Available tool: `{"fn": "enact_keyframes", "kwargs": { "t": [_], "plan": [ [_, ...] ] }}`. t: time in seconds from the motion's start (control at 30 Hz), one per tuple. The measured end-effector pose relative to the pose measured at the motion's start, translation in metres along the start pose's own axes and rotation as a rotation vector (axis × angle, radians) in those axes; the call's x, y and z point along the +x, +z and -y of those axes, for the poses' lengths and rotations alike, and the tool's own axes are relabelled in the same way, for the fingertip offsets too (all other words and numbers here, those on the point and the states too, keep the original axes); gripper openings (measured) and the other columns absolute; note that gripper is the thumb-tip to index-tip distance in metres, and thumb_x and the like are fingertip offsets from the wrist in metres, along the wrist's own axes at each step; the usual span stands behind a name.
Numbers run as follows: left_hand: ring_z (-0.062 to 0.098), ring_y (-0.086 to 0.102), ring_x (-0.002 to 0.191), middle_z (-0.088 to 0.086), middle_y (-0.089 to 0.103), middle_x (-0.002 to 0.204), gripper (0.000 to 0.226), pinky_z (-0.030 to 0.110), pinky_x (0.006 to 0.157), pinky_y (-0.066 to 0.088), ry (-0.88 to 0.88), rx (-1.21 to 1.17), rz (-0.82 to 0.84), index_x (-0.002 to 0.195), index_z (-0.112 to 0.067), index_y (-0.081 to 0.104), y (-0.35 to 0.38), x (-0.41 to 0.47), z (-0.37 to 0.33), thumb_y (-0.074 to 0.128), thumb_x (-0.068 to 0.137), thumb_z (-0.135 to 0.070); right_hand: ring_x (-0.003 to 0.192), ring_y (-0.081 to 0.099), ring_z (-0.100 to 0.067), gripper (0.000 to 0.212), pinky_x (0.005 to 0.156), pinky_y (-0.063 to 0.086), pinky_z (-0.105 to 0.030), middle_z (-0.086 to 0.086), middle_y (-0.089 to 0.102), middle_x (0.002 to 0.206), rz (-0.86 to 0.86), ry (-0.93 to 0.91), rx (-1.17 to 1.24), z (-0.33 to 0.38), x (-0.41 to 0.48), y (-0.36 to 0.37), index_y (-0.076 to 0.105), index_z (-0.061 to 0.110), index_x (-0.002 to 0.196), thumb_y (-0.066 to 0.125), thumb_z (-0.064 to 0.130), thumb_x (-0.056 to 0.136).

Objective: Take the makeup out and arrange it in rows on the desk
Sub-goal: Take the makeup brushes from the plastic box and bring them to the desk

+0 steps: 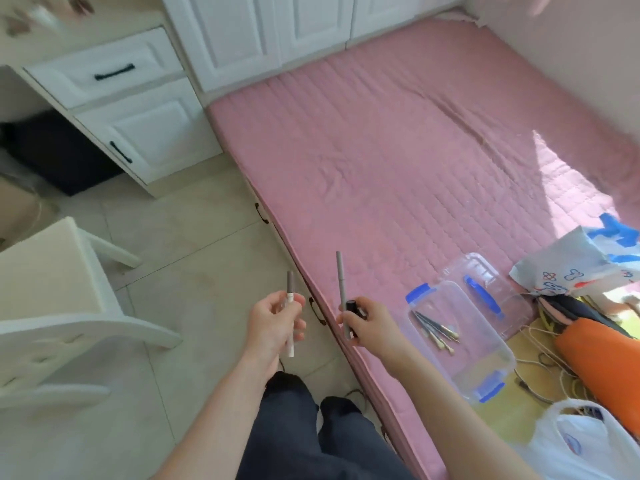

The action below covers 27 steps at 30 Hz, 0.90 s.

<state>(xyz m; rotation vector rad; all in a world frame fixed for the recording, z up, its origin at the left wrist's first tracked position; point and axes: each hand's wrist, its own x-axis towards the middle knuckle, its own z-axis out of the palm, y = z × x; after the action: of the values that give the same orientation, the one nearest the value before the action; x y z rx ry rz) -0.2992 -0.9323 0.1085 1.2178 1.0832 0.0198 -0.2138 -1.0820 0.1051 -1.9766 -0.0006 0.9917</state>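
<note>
The left hand [275,323] is raised over the tiled floor [194,237], its fingers curled around a slim white-and-grey makeup pencil [290,313] that stands nearly upright, its grey tip pointing to the far side; the right hand [372,323] is level with it, just to the right and over the near edge of the pink mattress [398,143], its fingers closed on a longer grey pencil [341,285], also upright, together with a short dark tube [353,308] pressed beside it, which may be a lipstick or a cap, the blur making it hard to tell; the two hands are near each other but apart; to the right of the right hand an open clear plastic box [485,362] with blue clips lies on the mattress, a few thin brushes or pencils [438,332] lying loose on its floor near its left wall; its clear lid [485,282] with a blue handle rests just beyond it; further right are a printed white bag [575,265], an orange cloth [602,358] and a white plastic bag [581,441] at the near right; the white desk [104,81] with drawers stands at the far left, with blurred small items [45,12] on its top; a white chair [52,306] sits at the near left; dark trousers [311,427] show below the arms.
</note>
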Motion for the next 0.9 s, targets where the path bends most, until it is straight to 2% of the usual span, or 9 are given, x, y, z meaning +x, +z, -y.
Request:
{"fn": "enact_keyframes", "kwargs": {
  "t": [0.1,0.2,0.3,0.4,0.47,0.67,0.77,0.83,0.9],
  "plan": [
    [0.010,0.040,0.047,-0.001,0.052,0.067,0.016,0.023,0.043,0.036,0.048,-0.035,-0.049,0.080,-0.014,0.069,-0.038,0.013,-0.010,0.060,0.082,-0.001,0.059,0.055,-0.018,0.013,0.059,0.051,-0.031,-0.010,0.061,0.071,0.032,-0.021,-0.019,0.027,0.010,0.029,0.060,0.000,0.097,0.056,0.006,0.086],
    [0.008,0.041,0.049,-0.013,0.051,0.059,0.010,0.024,0.049,0.039,0.075,-0.015,-0.073,0.084,-0.022,0.070,-0.074,0.026,-0.023,0.076,0.077,-0.026,0.052,0.053,-0.010,0.007,0.052,0.049,-0.022,-0.007,0.059,0.066,0.068,-0.042,-0.008,0.054,0.020,0.059,0.060,0.004,0.092,0.056,0.004,0.087],
    [0.010,0.040,0.051,-0.012,0.051,0.065,0.025,0.026,0.051,0.039,0.083,-0.029,-0.115,0.092,-0.019,0.066,-0.105,0.039,-0.035,0.066,0.084,-0.042,0.049,0.053,-0.004,0.011,0.053,0.051,-0.021,-0.004,0.059,0.067,0.097,-0.048,0.008,0.079,0.032,0.091,0.061,0.003,0.097,0.055,0.004,0.087],
    [0.011,0.040,0.054,0.001,0.052,0.081,0.029,0.029,0.057,0.038,0.058,-0.111,-0.157,0.095,-0.014,0.065,-0.133,0.051,-0.048,0.040,0.094,-0.029,0.045,0.053,0.000,0.010,0.051,0.050,-0.019,-0.001,0.061,0.070,0.121,-0.063,0.008,0.103,0.045,0.120,0.061,0.006,0.096,0.054,0.005,0.089],
    [0.012,0.040,0.056,0.004,0.051,0.083,0.032,0.029,0.059,0.037,0.019,-0.199,-0.154,0.098,-0.013,0.064,-0.151,0.058,-0.058,0.033,0.095,-0.022,0.047,0.055,0.001,0.010,0.050,0.049,-0.018,-0.002,0.064,0.076,0.141,-0.074,0.010,0.117,0.053,0.137,0.060,0.011,0.093,0.053,0.006,0.090],
    [0.014,0.041,0.063,0.006,0.048,0.077,0.023,0.029,0.062,0.037,0.012,-0.348,-0.081,0.107,-0.005,0.060,-0.194,0.076,-0.082,0.039,0.099,-0.007,0.056,0.061,-0.001,0.010,0.052,0.050,-0.017,0.000,0.067,0.079,0.177,-0.107,0.006,0.156,0.076,0.173,0.060,0.018,0.092,0.054,0.010,0.091],
    [0.015,0.040,0.063,0.007,0.045,0.072,0.018,0.031,0.065,0.036,0.048,-0.408,-0.020,0.099,-0.003,0.059,-0.205,0.085,-0.095,0.041,0.097,-0.002,0.061,0.062,-0.005,0.010,0.052,0.049,-0.016,-0.001,0.068,0.085,0.207,-0.119,-0.012,0.175,0.090,0.182,0.060,0.017,0.095,0.054,0.010,0.091],
    [0.019,0.040,0.069,0.008,0.044,0.074,0.016,0.033,0.069,0.038,0.051,-0.420,0.002,0.097,-0.004,0.058,-0.210,0.096,-0.103,0.043,0.096,0.000,0.066,0.063,-0.009,0.010,0.054,0.049,-0.016,-0.002,0.068,0.090,0.241,-0.117,-0.020,0.187,0.102,0.188,0.060,0.016,0.099,0.055,0.011,0.092],
    [0.021,0.043,0.075,0.010,0.045,0.080,0.017,0.033,0.075,0.041,0.034,-0.405,-0.001,0.106,-0.003,0.058,-0.213,0.109,-0.111,0.045,0.097,-0.002,0.069,0.063,-0.011,0.011,0.056,0.050,-0.017,-0.003,0.068,0.091,0.266,-0.117,-0.031,0.200,0.115,0.193,0.060,0.016,0.102,0.055,0.013,0.093]
  ]
}}
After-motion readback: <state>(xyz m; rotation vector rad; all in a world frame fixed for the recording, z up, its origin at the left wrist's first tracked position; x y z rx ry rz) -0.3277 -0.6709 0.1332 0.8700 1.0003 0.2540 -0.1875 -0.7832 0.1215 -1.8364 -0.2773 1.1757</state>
